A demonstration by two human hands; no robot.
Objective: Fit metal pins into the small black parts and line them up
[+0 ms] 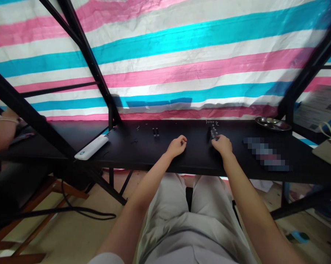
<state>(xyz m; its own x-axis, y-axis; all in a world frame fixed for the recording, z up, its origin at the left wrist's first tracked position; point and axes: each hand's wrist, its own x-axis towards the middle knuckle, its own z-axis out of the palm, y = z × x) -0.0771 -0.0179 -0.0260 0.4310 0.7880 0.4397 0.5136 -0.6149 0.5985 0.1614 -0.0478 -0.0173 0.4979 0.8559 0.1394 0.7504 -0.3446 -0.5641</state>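
Note:
My left hand (pixel 177 145) rests on the black table (pixel 132 154), its fingers curled inward; whether anything small is inside is hidden. Farther right, my right hand (pixel 223 146) has its thumb and fingers pinched together at the near end of a cluster of small grey, rounded pieces (pixel 214 131). What exactly the fingertips hold is too small to make out. A dark upright item (pixel 208 132) stands just left of that cluster. Behind it lie several small whitish bits (pixel 211 122). Two small dark cylinders with light ends (pixel 156 132) stand side by side, left of my left hand.
A round metal dish (pixel 273 124) sits at the back right, and a blurred-out flat object (pixel 267 154) lies nearer. On the left are a white oblong device (pixel 91 147), black frame bars (pixel 84 55) and another person's arm (pixel 3 135). Striped sheeting (pixel 182 51) hangs behind.

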